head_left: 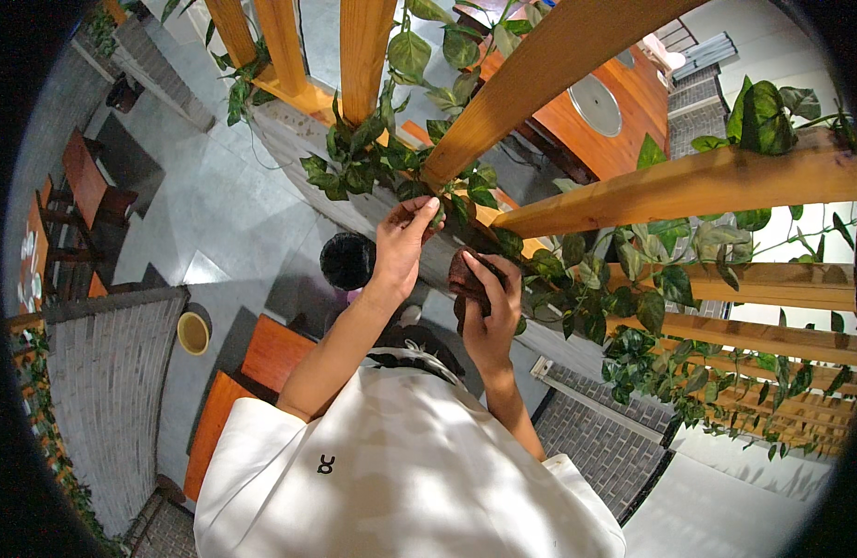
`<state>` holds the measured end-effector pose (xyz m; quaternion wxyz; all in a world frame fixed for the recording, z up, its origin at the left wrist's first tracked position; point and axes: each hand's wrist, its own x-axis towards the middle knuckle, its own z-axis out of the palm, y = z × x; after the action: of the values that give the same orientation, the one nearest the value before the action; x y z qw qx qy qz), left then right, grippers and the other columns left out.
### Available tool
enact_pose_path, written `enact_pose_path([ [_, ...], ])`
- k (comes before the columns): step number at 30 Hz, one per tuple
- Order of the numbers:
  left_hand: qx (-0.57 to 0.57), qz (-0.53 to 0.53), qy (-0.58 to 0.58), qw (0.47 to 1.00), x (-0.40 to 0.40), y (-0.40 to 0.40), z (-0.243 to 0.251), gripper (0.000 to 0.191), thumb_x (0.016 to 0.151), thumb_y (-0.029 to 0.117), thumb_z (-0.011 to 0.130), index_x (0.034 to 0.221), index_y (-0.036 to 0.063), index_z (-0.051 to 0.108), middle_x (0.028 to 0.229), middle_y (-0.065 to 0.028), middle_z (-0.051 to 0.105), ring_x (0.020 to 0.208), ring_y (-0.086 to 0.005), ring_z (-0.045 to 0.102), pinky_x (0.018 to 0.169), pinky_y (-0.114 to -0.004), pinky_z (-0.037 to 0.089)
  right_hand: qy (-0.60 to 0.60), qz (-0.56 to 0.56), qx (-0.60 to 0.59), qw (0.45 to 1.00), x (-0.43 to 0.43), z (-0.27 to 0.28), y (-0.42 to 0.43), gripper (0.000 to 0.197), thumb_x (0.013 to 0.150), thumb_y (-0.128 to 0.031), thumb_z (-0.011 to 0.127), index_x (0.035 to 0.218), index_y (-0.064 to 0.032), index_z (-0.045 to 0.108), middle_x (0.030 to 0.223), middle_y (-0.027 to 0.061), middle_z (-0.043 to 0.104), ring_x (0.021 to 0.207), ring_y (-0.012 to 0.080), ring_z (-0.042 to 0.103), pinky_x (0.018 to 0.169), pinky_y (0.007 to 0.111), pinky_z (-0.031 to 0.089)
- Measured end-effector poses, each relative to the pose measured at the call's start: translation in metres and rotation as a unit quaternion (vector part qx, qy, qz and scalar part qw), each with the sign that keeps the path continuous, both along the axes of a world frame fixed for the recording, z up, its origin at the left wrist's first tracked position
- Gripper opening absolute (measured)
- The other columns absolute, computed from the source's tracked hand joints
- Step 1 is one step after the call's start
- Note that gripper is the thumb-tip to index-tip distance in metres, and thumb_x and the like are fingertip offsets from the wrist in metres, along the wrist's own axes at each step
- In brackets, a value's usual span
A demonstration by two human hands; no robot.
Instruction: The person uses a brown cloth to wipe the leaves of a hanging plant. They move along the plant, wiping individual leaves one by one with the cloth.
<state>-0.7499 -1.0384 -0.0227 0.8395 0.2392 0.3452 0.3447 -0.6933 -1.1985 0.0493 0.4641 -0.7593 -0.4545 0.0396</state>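
Note:
My left hand (400,251) pinches a green leaf (437,215) between thumb and fingers, just below the foot of a slanting wooden post (512,97). The leaf belongs to an ivy-like vine (362,157) that trails along the base of the slats. In my right hand (495,314) is a folded dark brown cloth (468,273), held beside the top of a low grey wall (428,251). More vine leaves (575,265) hang close to the right of this hand. My left fingers partly cover the pinched leaf.
Wooden slats (679,188) rise from the wall and reach towards me. Behind them stands a wooden table (631,91) with a round metal inset (596,104). Below on the floor are a black-lined bin (348,260), a yellow bucket (193,333) and orange-brown wooden seats (275,352).

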Motion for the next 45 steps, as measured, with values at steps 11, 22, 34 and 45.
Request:
enact_pose_path([
  [11,-0.237,-0.031,-0.117,0.964,-0.018,0.002,-0.007,0.017,0.104,0.013,0.076,0.117,0.0044,0.069,0.112,-0.0058,0.074,0.1,-0.0168,0.073,0.09,-0.029,0.064,0.006,-0.002,0.0,1.0,0.0,-0.001,-0.002,0.061,0.078,0.01,0.056,0.132,-0.0109,0.077,0.132,0.0138,0.064,0.122,0.0339,0.064,0.108,0.042,0.052],
  [22,-0.357,-0.074,-0.327,0.872,-0.016,0.003,0.015,0.02,0.11,0.008,0.06,0.124,-0.0065,0.061,0.123,-0.0155,0.068,0.118,-0.0278,0.068,0.108,-0.039,0.06,-0.004,0.005,0.001,1.0,-0.001,0.002,-0.004,0.059,0.081,0.012,0.061,0.134,-0.0108,0.075,0.13,0.0158,0.064,0.12,0.0366,0.065,0.106,0.044,0.053],
  [34,-0.343,-0.059,-0.38,0.857,-0.015,0.001,-0.01,0.006,0.106,0.001,0.06,0.109,0.0003,0.064,0.12,-0.0139,0.065,0.089,-0.0199,0.055,0.078,-0.034,0.05,0.0,0.013,-0.005,1.0,-0.003,-0.003,-0.009,0.061,0.081,0.011,0.06,0.136,-0.0093,0.074,0.129,0.0171,0.063,0.118,0.0369,0.064,0.106,0.044,0.052],
  [45,-0.132,-0.048,-0.162,0.977,-0.014,-0.005,-0.007,0.019,0.108,0.005,0.067,0.127,0.0054,0.068,0.123,-0.0055,0.07,0.114,-0.0171,0.069,0.096,-0.029,0.057,0.005,0.023,0.0,1.0,-0.002,-0.004,-0.007,0.065,0.079,0.013,0.06,0.138,-0.0107,0.074,0.13,0.0165,0.063,0.12,0.0373,0.064,0.109,0.044,0.05],
])
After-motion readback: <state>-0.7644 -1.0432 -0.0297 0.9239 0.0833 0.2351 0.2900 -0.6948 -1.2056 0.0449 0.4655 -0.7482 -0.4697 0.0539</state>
